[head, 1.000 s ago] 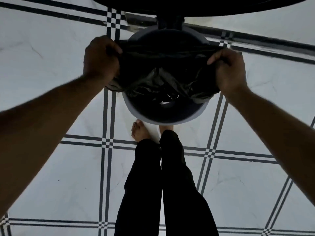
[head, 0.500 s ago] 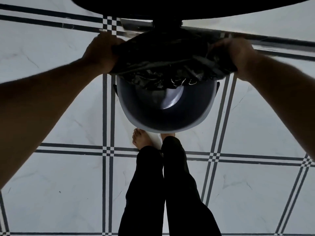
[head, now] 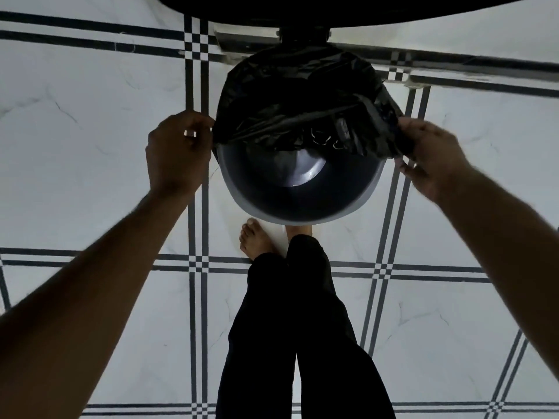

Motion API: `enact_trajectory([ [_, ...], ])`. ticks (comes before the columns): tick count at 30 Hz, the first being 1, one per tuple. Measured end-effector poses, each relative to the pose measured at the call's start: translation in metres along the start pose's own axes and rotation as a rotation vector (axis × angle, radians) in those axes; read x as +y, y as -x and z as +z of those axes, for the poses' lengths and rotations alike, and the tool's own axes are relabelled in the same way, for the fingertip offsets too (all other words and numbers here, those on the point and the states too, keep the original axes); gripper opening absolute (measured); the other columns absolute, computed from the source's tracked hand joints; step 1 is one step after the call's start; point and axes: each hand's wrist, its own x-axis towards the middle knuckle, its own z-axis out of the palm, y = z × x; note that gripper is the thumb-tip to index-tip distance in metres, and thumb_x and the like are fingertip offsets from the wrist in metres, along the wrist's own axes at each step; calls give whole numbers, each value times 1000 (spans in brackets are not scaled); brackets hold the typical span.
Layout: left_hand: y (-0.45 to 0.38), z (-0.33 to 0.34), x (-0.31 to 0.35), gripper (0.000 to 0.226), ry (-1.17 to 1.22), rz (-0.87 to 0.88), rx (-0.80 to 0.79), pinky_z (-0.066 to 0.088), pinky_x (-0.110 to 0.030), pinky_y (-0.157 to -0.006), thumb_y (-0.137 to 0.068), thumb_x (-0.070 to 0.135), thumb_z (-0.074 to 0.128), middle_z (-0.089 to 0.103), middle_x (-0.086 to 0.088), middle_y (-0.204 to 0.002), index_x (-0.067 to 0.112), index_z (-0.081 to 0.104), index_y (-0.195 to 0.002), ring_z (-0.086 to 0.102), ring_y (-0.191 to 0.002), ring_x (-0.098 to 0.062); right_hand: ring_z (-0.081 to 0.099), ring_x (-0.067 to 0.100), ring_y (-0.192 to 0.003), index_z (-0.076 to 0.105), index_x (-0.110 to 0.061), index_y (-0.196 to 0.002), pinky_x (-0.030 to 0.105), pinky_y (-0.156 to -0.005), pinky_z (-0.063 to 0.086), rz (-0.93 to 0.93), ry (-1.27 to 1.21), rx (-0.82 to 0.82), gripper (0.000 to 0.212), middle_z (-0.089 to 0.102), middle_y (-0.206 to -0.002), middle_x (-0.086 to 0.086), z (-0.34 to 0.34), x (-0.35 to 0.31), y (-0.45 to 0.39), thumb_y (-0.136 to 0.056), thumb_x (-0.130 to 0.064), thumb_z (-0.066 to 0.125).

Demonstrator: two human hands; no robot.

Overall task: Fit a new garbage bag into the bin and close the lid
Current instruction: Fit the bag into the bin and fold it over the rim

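Stretching bag [head: 299, 98] mouth over bin [head: 302, 189] rim: far half covered, near rim bare. Left hand [head: 177, 152], right hand [head: 429, 155] each pinch bag edge at bin's sides. Next: draw edge toward near rim, then shut lid.

Left hand [head: 178, 152] and right hand [head: 429, 155] gripping black garbage bag [head: 296, 98] edges, far rim of round bin [head: 302, 219] covered

1. The near half of the round bin [head: 302, 204] mouth is open; a hand could reach straight down.
2. A black garbage bag [head: 290, 98] covers the far half.
3. A dark overhanging shape [head: 332, 10], possibly the raised lid, blocks the space behind.
4. Bare floor [head: 90, 116] lies on both sides.
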Motion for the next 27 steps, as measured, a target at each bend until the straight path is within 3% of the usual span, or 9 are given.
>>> enact_trajectory([
  [4, 4, 8, 13, 52, 3, -122, -17, 46, -27, -83, -92, 66, 45, 72, -5, -85, 23, 74, -90, 69, -92, -23, 65, 9, -72, 63, -22, -97, 23, -66, 47, -60, -87, 88, 22, 67, -88, 4, 1, 34, 29, -87, -3, 66],
  [6, 3, 11, 16, 59, 35, -167, -58, 54, -38, -87, -85, 76, 46, 75, -10, -95, 23, 70, -82, 70, -94, -30, 65, 9, -64, 58, -20, -92, 23, -63, 51, -125, -24, 145, 17, 63, -80, 7, 5, 49, 37, -90, -4, 64],
  [8, 3, 14, 24, 52, 163, -305, -107, 58, -48, -86, -70, 85, 53, 75, -4, -108, 41, 68, -93, 69, -103, -30, 62, 11, -55, 50, -20, -88, 24, -61, 55, -185, 25, 197, 17, 59, -80, 15, 8, 58, 41, -94, -9, 61],
  [10, 2, 15, 30, 56, 232, -401, -138, 58, -49, -86, -60, 88, 58, 73, 3, -109, 45, 70, -93, 67, -107, -26, 61, 12, -52, 44, -20, -84, 25, -60, 57, -213, 42, 208, 20, 59, -80, 16, 9, 64, 43, -96, -11, 58],
  [14, -2, 21, 40, 56, 292, -452, -173, 58, -48, -88, -62, 80, 66, 70, 9, -99, 30, 69, -87, 65, -103, -21, 60, 11, -60, 49, -16, -82, 22, -64, 55, -144, -39, 108, 21, 59, -77, 9, 2, 68, 46, -95, -2, 57],
  [17, 0, 32, 41, 78, 391, -525, -141, 56, -44, -94, -54, 76, 73, 68, 2, -119, 26, 65, -114, 65, -110, -25, 61, 13, -68, 60, -14, -84, 23, -69, 56, -127, 39, 12, 17, 59, -83, 12, -4, 66, 48, -92, 1, 60],
  [19, 4, 42, 49, 100, 409, -616, -100, 48, -38, -100, -58, 71, 77, 52, -5, -141, 23, 47, -141, 54, -126, -28, 63, 16, -71, 64, -12, -85, 24, -70, 56, -127, 82, 4, 16, 60, -86, 14, -6, 64, 47, -90, 3, 60],
  [22, 4, 54, 60, 118, 361, -666, -17, 40, -51, -111, -68, 53, 83, 25, -11, -156, 24, 10, -156, 35, -141, -36, 64, 17, -71, 66, -7, -90, 26, -68, 56, -141, 160, 42, 16, 64, -88, 15, -9, 63, 43, -89, 6, 57],
  [27, 17, 67, 52, 92, 293, -690, 112, 39, -46, -114, -79, 13, 71, 24, -10, -156, 19, 17, -153, 37, -139, -36, 63, 10, -58, 67, -5, -110, 25, -64, 59, -156, 255, 66, 25, 63, -78, 8, -10, 71, 36, -87, 3, 62],
])
